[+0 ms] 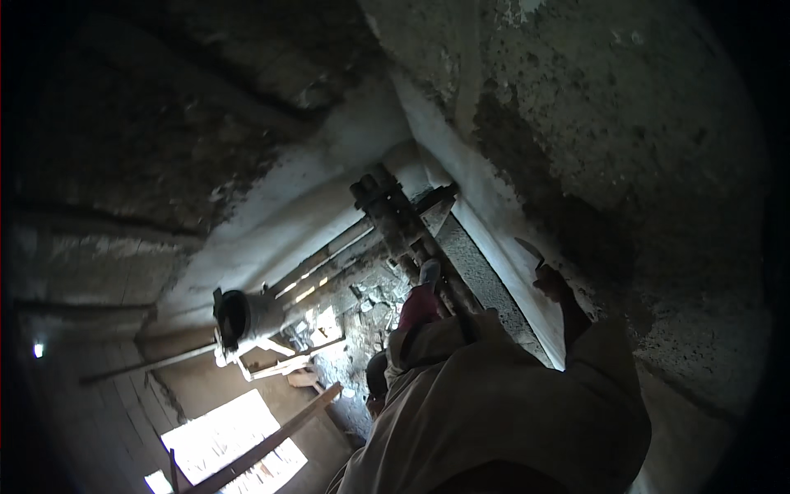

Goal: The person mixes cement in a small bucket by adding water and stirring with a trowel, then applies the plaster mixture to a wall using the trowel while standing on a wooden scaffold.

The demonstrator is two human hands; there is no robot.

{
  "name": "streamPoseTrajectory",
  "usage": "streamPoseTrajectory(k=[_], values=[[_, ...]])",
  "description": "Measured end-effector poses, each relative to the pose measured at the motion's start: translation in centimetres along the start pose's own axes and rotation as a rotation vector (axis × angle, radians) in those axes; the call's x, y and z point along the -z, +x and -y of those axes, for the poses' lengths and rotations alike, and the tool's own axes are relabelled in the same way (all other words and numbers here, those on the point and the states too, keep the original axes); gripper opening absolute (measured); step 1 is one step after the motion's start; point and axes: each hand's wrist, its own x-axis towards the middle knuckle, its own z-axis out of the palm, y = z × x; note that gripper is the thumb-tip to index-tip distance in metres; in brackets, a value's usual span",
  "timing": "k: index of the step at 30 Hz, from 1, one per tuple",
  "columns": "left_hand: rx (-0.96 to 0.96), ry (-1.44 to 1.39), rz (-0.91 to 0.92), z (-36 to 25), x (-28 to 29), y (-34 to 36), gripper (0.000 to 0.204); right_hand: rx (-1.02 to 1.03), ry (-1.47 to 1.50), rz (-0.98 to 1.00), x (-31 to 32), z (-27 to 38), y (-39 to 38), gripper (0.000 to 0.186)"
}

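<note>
My right hand (556,288) is at the wall on the right, its fingers closed round the handle of a trowel (528,249). The blade points up and left, close to the wall (568,123), where a dark damp-looking patch borders a paler smooth band. Of my left hand (374,407) only a small dim part seems to show, low beside my clothing; its fingers are hidden, and I cannot make out whether it holds anything. Loose light-coloured clothing covers most of the lower middle.
Wooden poles and planks (395,218) run below me toward the corner. A dark-mouthed bucket or drum (237,319) stands at the left. Rubble (374,298) lies on the floor far down. Bright window light (234,436) falls at lower left, crossed by a beam (271,445).
</note>
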Motion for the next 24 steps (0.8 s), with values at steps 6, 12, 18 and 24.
streamPoseTrajectory(k=[6,12,18,24], values=[[-0.097,0.344,0.122,-11.0,-16.4,3.2,0.046,0.01,0.009,0.053,-5.4,1.0,-0.8,0.026],[-0.308,0.747,0.377,-16.0,-30.9,4.1,0.049,0.106,-0.21,0.017,-9.8,-0.1,-2.8,0.044],[-0.13,1.027,0.34,-15.6,-45.8,1.7,0.04,-0.426,0.306,-0.29,-18.5,-5.5,-10.5,0.046],[-0.929,2.087,1.591,-10.8,-56.9,4.4,0.074,-0.858,0.909,-0.516,-28.4,-4.5,-20.3,0.044]])
